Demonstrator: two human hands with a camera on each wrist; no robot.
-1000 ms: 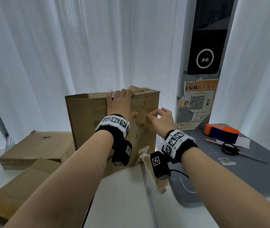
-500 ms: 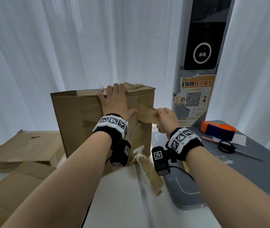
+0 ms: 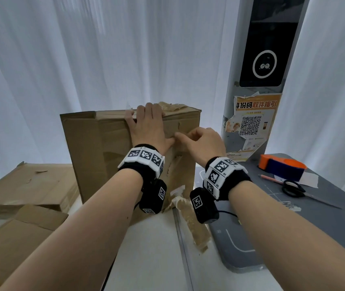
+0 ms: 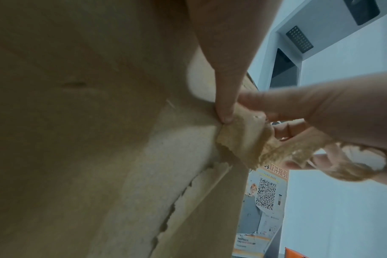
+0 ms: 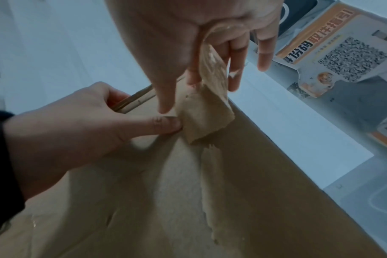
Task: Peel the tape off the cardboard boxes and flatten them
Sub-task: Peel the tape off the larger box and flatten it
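**Tape coming off the big box**

A white worktop (image 3: 150,259) holds a tall cardboard box (image 3: 96,156) standing upright, with flat cardboard (image 3: 26,183) lying to its left. A grey mat (image 3: 325,219) on the right carries scissors (image 3: 293,189). The left hand (image 3: 149,131) lies flat on the box front, fingers hooked over the top edge. The right hand (image 3: 204,143) pinches a brown tape strip (image 5: 204,111), partly lifted off the box front, beside the left thumb.
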